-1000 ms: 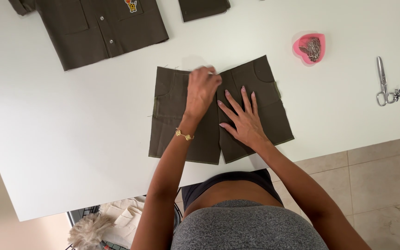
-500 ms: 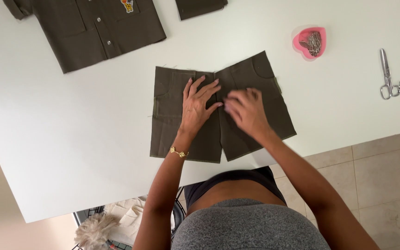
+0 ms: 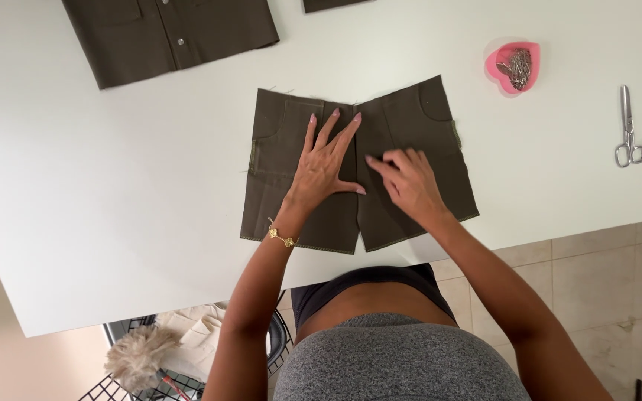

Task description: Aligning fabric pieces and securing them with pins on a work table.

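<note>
Right hand (image 3: 409, 182) shifted, blurred, grip unclear, left hand (image 3: 326, 162) flat on shorts (image 3: 410, 119), pins in pink dish (image 3: 513, 68)

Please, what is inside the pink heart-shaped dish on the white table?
The pink heart-shaped dish holds a heap of thin silver metal pins. They cover most of its bottom, so whether anything lies under them cannot be seen. The dish stands on the white table.

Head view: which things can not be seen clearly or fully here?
- Dark shirt: cut off by the top edge.
- Shorts: middle hidden under left hand and right hand.
- Pink heart dish: contents too small to tell.
- Scissors: details too small.
</note>
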